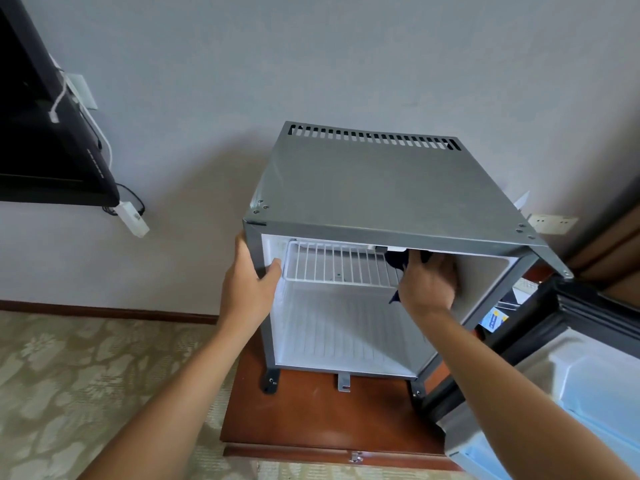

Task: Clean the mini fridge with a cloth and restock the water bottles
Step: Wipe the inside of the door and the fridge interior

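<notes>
fridge [374, 188] is grey, small, and stands on a low wooden cabinet [311, 410] against a pale wall [311, 46]. its door [588, 375] is swung open to the right side. inside, a white wire shelf [339, 263] sits near the top, and the white space below it holds nothing that can be seen.

the left hand [247, 282] grips the left front edge of the fridge, fingers curled outside the frame and thumb hooked on the inner side. the right hand [429, 282] is inside the upper right part, near the right inner wall, with fingers closed around a dark blue cloth [398, 265]; parts of the cloth show above and below the hand.

a black screen [45, 133] with white cables hangs on the wall at the left. a patterned carpet [86, 375] covers the floor.
</notes>
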Demonstrator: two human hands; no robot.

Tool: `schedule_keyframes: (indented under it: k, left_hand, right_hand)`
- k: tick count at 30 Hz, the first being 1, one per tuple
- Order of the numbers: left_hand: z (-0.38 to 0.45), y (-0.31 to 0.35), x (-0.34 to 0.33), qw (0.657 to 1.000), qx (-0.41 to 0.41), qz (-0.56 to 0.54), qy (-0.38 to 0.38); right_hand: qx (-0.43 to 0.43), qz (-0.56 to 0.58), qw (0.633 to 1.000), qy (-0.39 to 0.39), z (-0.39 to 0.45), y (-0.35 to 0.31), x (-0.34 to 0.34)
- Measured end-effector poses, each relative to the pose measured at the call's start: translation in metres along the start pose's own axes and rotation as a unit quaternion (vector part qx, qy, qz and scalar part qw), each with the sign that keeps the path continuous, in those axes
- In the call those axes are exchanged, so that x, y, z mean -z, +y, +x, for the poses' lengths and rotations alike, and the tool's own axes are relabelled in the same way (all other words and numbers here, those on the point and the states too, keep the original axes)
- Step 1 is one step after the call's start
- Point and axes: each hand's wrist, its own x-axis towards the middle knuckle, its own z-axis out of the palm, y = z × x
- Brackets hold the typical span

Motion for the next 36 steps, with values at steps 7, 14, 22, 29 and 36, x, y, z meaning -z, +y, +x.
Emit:
schedule_keyframes:
  k: [7, 14, 22, 29, 36]
  left_hand:
    - [-0.038, -0.009, -0.017, 0.970, -0.057, 0.198, 0.126]
    - [-0.041, -0.040, -0.079, 0.883, -0.192, 0.418, -0.092]
    - [-0.009, -0.056, -0.097, 0.859, -0.140, 0.470, -0.144]
    - [-0.010, -0.053, -0.091, 0.857, -0.134, 0.469, -0.168]
    - [-0.008, -0.044, -0.088, 0.855, -0.119, 0.469, -0.190]
  right_hand:
    - [0.054, 0.167, 0.974, -0.144, 0.002, -0.030, 0.031]
    - [0.157, 0.260, 0.920, -0.249, -0.001, -0.093, 0.084]
    - [-0.032, 0.479, 0.739, -0.473, 0.030, -0.120, 0.060]
    - [-0.145, 0.592, 0.755, -0.242, 0.035, -0.039, 0.049]
    - [-0.189, 0.439, 0.823, -0.305, 0.032, -0.066, 0.040]
